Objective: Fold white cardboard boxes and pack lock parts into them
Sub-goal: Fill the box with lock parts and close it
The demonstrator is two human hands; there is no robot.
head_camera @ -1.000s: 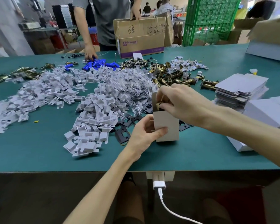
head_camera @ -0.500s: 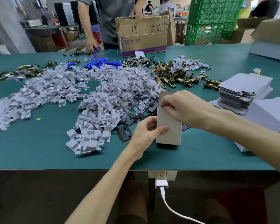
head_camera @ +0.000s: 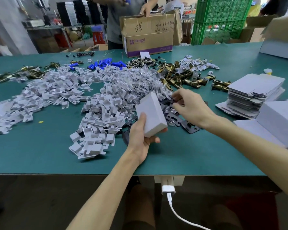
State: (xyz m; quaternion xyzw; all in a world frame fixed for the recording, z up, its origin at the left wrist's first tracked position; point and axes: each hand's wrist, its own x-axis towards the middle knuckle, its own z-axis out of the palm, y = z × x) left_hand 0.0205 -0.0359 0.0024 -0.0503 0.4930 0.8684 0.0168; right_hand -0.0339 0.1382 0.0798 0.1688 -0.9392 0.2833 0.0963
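Observation:
My left hand [head_camera: 140,138] grips a closed white cardboard box [head_camera: 150,114], tilted with its far end raised above the green table [head_camera: 40,151]. My right hand [head_camera: 189,107] hovers just right of the box over black strike plates [head_camera: 173,117], with thumb and fingers curled as if pinching a small dark part; what it holds is unclear. Brass latch bolts [head_camera: 179,77] lie behind. A stack of flat white box blanks [head_camera: 254,92] stands to the right.
White folded inserts [head_camera: 96,117] and small plastic bags cover the table's middle and left. Blue cylinders [head_camera: 105,63] lie further back. A brown carton [head_camera: 148,37], with another person behind it, stands at the far edge. Folded white boxes [head_camera: 279,120] sit at right.
The box was standing upright on the table while my right hand pressed its top shut. Now my left hand has lifted and tilted it, and my right hand has moved right onto the black plates.

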